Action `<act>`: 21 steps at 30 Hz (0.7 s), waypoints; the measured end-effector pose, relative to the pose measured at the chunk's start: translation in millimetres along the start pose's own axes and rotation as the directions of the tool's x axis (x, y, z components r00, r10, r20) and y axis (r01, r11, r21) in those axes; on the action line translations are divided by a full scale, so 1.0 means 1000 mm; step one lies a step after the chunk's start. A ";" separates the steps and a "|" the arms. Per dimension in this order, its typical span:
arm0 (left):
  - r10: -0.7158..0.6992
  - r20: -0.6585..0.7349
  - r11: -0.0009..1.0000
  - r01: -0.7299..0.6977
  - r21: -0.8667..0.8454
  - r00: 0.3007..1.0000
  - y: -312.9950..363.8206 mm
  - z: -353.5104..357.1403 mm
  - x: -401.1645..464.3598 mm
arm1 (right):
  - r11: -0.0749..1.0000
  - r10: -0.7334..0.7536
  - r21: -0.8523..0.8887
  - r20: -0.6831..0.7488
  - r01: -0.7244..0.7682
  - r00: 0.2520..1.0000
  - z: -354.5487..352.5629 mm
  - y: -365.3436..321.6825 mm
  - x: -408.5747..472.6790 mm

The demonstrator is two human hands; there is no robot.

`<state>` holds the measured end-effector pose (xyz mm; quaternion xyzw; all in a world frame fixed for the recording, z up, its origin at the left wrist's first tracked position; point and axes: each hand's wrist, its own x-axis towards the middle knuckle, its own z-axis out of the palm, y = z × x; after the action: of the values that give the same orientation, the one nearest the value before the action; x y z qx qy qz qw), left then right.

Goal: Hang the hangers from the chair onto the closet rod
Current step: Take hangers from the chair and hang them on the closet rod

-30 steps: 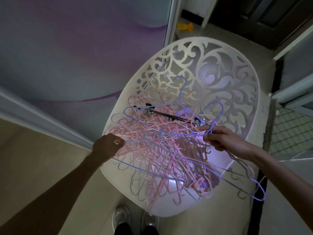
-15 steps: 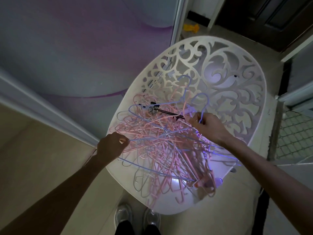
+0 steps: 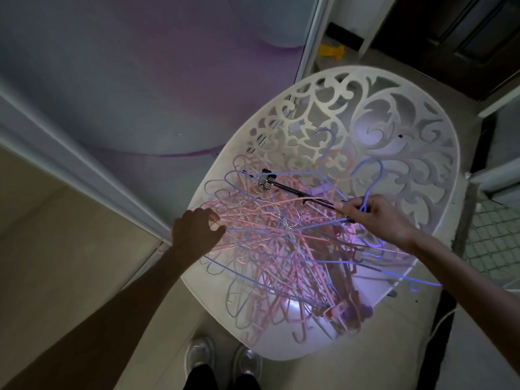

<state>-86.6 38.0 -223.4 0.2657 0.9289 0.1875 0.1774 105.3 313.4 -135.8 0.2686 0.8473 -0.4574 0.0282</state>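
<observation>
Since 0.5 s ago, both hands stay at the tangled hangers (image 3: 281, 249) on the white chair (image 3: 394, 130), and the right hand (image 3: 374, 218) is now lower on the blue hanger (image 3: 368, 178), fingers curled around its neck under the hook. Nearer to the person, the left hand (image 3: 197, 232) has loosely curled fingers at the pile's left edge, seemingly pinching a pink wire, though I cannot tell surely. Judged step: separating 1 hanger; next it needs lifting free of the tangle, the closet rod not being in view.
</observation>
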 end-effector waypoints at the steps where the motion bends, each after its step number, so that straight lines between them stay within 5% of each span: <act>1: 0.010 -0.008 0.999 -0.009 0.043 1.000 0.003 0.002 0.002 | 1.000 -0.010 0.005 0.000 0.010 1.000 0.001 -0.002 0.005; 5: 0.108 -0.124 0.994 -0.105 0.027 0.986 0.007 0.011 0.010 | 1.000 0.007 0.019 -0.019 -0.007 1.000 0.002 -0.010 0.021; 8: -0.002 -0.129 0.984 -0.020 -0.175 0.992 0.010 0.011 0.018 | 1.000 -0.019 -0.004 -0.033 0.019 0.999 -0.002 -0.012 0.025; 12: 0.151 0.117 0.966 -0.172 0.195 0.982 0.020 -0.003 0.034 | 0.998 -0.030 -0.063 -0.002 0.030 1.000 -0.009 -0.015 0.024; 15: 0.204 0.212 0.924 -0.259 0.281 0.956 0.030 -0.008 0.044 | 0.991 -0.046 -0.123 0.022 0.049 0.999 -0.013 -0.022 0.026; 21: 0.053 0.032 0.997 -0.055 0.054 0.998 0.029 0.014 0.039 | 0.923 -0.121 -0.376 -0.076 0.084 0.990 -0.013 -0.049 0.038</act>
<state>-99.6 85.8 -231.5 0.2983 0.9233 0.1626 0.1791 52.2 318.6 -102.1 0.2358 0.9317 -0.2759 0.0130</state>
